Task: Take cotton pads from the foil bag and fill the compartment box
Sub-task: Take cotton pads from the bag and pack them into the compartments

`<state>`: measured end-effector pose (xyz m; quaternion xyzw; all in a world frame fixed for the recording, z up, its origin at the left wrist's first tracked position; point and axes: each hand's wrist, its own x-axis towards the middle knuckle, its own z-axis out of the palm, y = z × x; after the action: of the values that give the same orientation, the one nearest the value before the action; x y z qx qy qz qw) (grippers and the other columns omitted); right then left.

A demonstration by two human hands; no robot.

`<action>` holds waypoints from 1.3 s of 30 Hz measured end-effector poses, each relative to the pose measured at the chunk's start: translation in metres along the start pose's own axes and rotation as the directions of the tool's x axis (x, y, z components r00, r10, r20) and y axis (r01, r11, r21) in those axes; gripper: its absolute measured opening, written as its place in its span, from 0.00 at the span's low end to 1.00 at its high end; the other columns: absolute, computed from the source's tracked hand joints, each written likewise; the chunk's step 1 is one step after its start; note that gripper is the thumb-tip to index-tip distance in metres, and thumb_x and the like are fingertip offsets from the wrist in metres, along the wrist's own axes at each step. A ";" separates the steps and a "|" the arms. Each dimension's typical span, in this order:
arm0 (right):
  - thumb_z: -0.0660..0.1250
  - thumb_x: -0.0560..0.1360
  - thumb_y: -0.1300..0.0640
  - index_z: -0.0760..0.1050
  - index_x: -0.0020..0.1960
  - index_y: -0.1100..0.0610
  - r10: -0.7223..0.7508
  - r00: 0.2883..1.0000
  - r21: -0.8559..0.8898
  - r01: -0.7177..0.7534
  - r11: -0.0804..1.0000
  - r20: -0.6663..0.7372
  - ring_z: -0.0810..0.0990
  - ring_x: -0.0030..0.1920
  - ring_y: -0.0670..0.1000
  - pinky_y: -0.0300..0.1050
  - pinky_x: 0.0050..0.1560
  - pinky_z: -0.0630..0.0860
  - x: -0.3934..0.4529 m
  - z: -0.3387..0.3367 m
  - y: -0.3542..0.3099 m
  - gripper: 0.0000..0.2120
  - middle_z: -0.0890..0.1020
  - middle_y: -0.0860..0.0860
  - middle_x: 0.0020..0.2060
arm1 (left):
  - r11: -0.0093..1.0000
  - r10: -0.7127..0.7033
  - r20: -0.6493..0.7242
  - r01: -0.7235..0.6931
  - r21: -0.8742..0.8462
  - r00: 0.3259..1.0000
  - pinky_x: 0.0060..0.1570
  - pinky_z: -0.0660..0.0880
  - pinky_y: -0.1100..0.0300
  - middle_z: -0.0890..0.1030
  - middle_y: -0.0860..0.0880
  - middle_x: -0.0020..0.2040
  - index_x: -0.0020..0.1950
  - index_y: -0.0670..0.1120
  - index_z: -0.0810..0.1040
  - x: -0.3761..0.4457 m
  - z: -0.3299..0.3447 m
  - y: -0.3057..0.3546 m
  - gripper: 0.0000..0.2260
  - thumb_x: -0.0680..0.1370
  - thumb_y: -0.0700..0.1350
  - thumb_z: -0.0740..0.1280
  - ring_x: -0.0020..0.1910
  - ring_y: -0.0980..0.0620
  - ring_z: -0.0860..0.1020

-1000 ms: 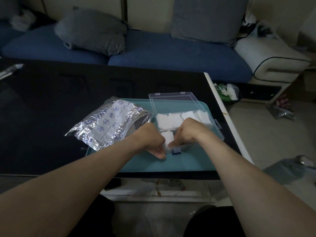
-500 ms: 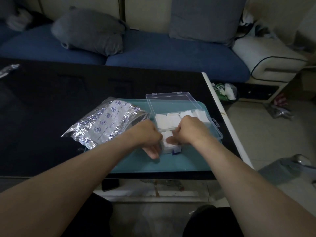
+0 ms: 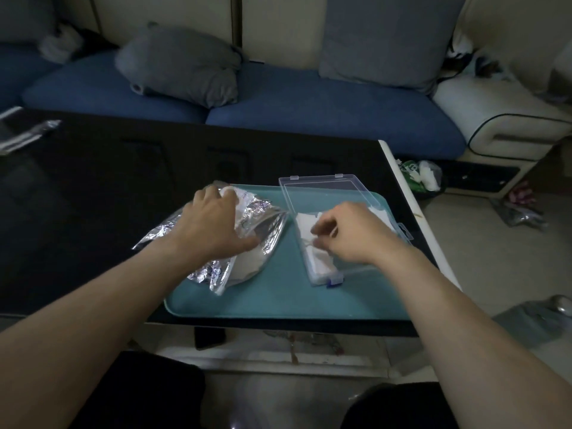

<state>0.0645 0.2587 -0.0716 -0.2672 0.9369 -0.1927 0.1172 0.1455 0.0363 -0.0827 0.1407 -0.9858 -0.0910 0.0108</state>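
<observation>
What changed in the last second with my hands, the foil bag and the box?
The left hand left the compartment box and moved left onto the foil bag, fingers spread on it. The right hand stayed over the cotton pads in the box. Box and teal tray stayed put.

Left hand (image 3: 210,224) spread flat; right hand (image 3: 349,233) curled.

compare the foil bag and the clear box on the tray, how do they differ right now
The foil bag is crinkled, shiny silver and soft; the compartment box is rigid clear plastic with its lid open. The left hand rests on the bag, while the right hand is over the box. Both sit on the teal tray and show white cotton pads inside.
</observation>
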 end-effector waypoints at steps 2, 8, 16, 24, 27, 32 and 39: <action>0.75 0.74 0.57 0.84 0.53 0.53 -0.046 0.988 0.218 0.078 0.973 -0.148 0.81 0.41 0.41 0.37 0.49 0.77 0.001 0.005 -0.016 0.08 0.84 0.44 0.43 | 0.999 -0.042 0.008 0.042 -0.034 0.999 0.55 0.72 0.52 0.76 0.40 0.62 0.65 0.42 0.74 0.002 0.006 -0.008 0.24 0.75 0.55 0.69 0.61 0.41 0.74; 0.75 0.74 0.50 0.77 0.47 0.53 -0.125 0.977 0.062 0.116 0.991 0.171 0.79 0.45 0.53 0.40 0.40 0.74 0.015 0.048 -0.061 0.10 0.80 0.52 0.45 | 0.994 -0.049 -0.037 0.045 -0.099 0.998 0.40 0.73 0.54 0.81 0.37 0.50 0.48 0.39 0.77 0.009 0.012 -0.020 0.08 0.78 0.40 0.60 0.44 0.39 0.79; 0.77 0.71 0.47 0.76 0.64 0.57 0.073 0.994 0.082 -0.079 0.994 0.076 0.79 0.62 0.54 0.39 0.48 0.69 0.032 0.078 -0.084 0.26 0.80 0.54 0.62 | 0.989 -0.045 -0.081 0.033 -0.146 0.996 0.38 0.69 0.57 0.80 0.38 0.47 0.43 0.40 0.76 0.009 0.013 -0.025 0.06 0.76 0.40 0.61 0.43 0.39 0.78; 0.81 0.67 0.57 0.79 0.55 0.55 0.174 0.980 0.326 -0.135 0.936 -0.094 0.79 0.47 0.49 0.39 0.48 0.75 0.035 0.079 -0.085 0.20 0.80 0.49 0.48 | 0.985 -0.051 -0.078 0.037 -0.169 0.996 0.38 0.69 0.57 0.80 0.40 0.45 0.44 0.41 0.77 0.014 0.016 -0.028 0.06 0.76 0.41 0.61 0.38 0.44 0.74; 0.77 0.71 0.62 0.75 0.58 0.58 0.257 0.962 0.601 -0.261 0.755 0.095 0.85 0.36 0.52 0.46 0.41 0.83 0.034 0.078 -0.088 0.18 0.84 0.53 0.43 | 0.986 -0.036 -0.074 0.023 -0.167 0.997 0.37 0.69 0.57 0.80 0.40 0.45 0.41 0.43 0.73 0.015 0.016 -0.027 0.05 0.76 0.42 0.62 0.38 0.43 0.74; 0.75 0.72 0.67 0.73 0.48 0.56 0.257 0.944 0.675 -0.328 0.661 0.207 0.85 0.32 0.52 0.45 0.40 0.84 0.034 0.081 -0.086 0.13 0.85 0.51 0.35 | 0.986 -0.033 -0.069 0.021 -0.167 0.997 0.37 0.69 0.56 0.78 0.42 0.43 0.39 0.44 0.71 0.014 0.016 -0.027 0.06 0.76 0.42 0.61 0.39 0.43 0.74; 0.67 0.73 0.67 0.77 0.46 0.57 0.328 0.938 0.746 -0.300 0.595 0.115 0.85 0.30 0.58 0.54 0.41 0.84 0.027 0.060 -0.066 0.06 0.85 0.55 0.35 | 0.983 -0.049 -0.055 0.038 -0.182 0.997 0.38 0.68 0.56 0.79 0.39 0.46 0.39 0.43 0.70 0.014 0.016 -0.025 0.06 0.77 0.40 0.60 0.39 0.43 0.73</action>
<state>0.0914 0.1744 -0.1006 -0.0220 0.8058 -0.5440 0.2329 0.1379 0.0121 -0.1034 0.1633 -0.9694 -0.1763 0.0507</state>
